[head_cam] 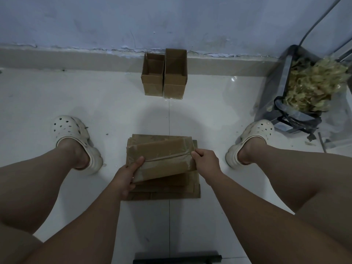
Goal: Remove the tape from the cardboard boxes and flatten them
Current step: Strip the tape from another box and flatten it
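Hands grip taped box (162, 159): left hand (126, 173), right hand (206, 161).

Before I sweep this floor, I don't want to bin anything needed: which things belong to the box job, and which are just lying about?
Job: taped box, gripped by left hand and right hand; flat stack; open boxes; tape scraps in bin.
Lying about: dark bar; clogs, on the feet.
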Demonstrator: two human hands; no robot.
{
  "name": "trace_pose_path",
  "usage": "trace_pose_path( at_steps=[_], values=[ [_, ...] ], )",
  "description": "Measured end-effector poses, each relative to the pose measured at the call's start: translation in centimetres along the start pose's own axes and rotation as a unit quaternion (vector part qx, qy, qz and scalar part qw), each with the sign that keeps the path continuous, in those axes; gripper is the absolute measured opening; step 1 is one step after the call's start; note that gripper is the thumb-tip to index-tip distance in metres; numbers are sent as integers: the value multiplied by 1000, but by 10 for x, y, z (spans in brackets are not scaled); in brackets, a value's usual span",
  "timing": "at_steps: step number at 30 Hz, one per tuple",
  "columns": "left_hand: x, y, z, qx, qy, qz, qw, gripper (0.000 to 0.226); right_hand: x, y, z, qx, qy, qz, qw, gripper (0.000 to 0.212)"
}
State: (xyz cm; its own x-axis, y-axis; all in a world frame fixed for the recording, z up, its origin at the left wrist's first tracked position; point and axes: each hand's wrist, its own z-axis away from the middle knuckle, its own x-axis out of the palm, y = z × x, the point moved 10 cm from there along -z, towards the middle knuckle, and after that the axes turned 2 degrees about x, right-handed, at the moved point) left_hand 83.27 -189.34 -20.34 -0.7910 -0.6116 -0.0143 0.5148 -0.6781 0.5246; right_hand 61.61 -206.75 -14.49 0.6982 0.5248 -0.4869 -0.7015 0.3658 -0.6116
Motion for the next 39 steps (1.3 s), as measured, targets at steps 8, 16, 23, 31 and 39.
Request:
trace_pose_path(
  at_steps=[8, 16, 23, 31, 39],
  values=[
    [9, 8, -4, 0, -5, 0, 1000, 66, -4, 13, -3, 17, 15, -8, 1000, 32],
    [-9, 26, -2, 70, 138, -161, 975, 81, -4, 15, -8, 21, 14, -6, 1000, 30],
    [-1, 22, -3, 42, 90, -152, 983, 90, -3, 17, -9, 22, 16, -15, 999, 27],
    [19, 10, -2, -13, -16, 97, 995, 98, -9, 24, -9, 36, 34, -53, 997, 24],
    [15, 48, -3, 95, 64, -76, 990, 23, -22, 41, -8, 94, 86, -101, 987, 25]
  ],
)
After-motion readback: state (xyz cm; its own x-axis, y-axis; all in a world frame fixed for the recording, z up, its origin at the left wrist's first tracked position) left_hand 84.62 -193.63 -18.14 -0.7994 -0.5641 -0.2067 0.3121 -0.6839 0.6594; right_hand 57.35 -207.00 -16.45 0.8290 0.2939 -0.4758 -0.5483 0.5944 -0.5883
